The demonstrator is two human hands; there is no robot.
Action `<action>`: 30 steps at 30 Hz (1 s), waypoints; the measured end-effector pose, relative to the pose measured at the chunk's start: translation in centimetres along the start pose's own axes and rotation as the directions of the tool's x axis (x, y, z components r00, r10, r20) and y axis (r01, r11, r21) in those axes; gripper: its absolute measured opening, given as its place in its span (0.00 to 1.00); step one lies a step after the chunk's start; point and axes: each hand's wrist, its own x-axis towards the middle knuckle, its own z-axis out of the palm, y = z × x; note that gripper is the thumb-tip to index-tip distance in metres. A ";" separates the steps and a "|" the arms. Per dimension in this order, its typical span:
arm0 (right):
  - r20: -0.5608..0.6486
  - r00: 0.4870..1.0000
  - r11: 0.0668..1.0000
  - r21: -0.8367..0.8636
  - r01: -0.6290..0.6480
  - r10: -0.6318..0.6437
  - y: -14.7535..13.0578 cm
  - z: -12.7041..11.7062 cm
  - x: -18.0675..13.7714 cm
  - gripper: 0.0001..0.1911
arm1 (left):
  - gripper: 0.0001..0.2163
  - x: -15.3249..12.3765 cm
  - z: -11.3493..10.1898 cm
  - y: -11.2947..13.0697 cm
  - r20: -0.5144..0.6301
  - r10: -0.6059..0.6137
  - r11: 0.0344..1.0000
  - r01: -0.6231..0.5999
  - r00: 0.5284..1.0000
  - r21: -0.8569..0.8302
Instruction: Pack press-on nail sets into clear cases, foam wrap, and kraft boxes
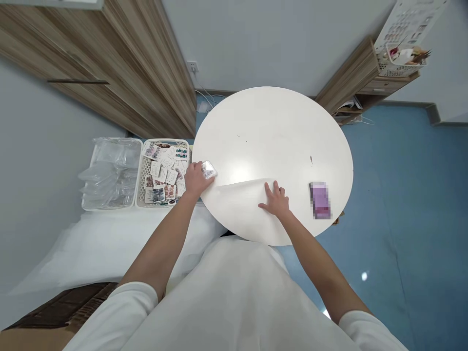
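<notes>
My left hand [197, 179] is at the left edge of the round white table, its fingers closed on a small clear-covered card [208, 169] with little shiny pieces on it. What exactly these pieces are is too small to tell. A thin white sheet [243, 200] lies over the near part of the table, its far edge running between my two hands. On that sheet rests my right hand [277, 199], fingers spread and holding nothing.
Left of the table, a white basket [138, 183] holds many cards, beside a basket of clear plastic packaging [117, 168]. White sheeting [120, 239] lies below them. A pixelated purple item [321, 200] is at the table's right. Cabinets [146, 63] border the left.
</notes>
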 end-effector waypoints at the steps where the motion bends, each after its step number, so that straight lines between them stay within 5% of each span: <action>1: -0.001 1.000 1.000 0.006 0.002 -0.002 0.0 0.0 0.1 0.48 | 0.31 -0.2 -0.6 0.3 -0.054 -0.024 0.999 0.023 0.998 -0.024; 6: 0.016 1.000 0.999 0.033 0.017 -0.017 -0.2 -0.1 0.4 0.50 | 0.34 -3.1 -3.4 4.8 -0.222 0.003 0.982 -0.045 0.975 -0.181; 10: 0.022 0.999 0.995 0.096 0.030 -0.033 0.0 -0.4 0.7 0.49 | 0.33 -7.8 -1.5 10.4 0.004 0.276 0.919 -0.263 0.961 -0.293; 15: -0.020 0.990 0.924 0.356 0.140 -0.142 3.0 -0.6 0.9 0.34 | 0.32 -11.6 4.2 14.9 0.239 0.348 0.893 -0.243 0.907 -0.379; 20: -0.188 0.975 0.774 0.597 0.211 -0.121 7.6 0.2 -0.1 0.25 | 0.30 -11.7 7.1 16.9 0.327 0.333 0.925 -0.239 0.884 -0.294; 25: -0.230 0.959 0.842 0.540 -0.015 0.165 10.7 2.0 -2.8 0.22 | 0.27 -11.3 7.2 19.4 0.333 0.354 0.932 -0.297 0.874 -0.209; 30: -0.138 0.990 0.866 0.499 0.034 0.041 11.8 2.8 -3.5 0.26 | 0.29 -11.6 7.9 23.1 0.330 0.456 0.878 -0.357 0.826 -0.319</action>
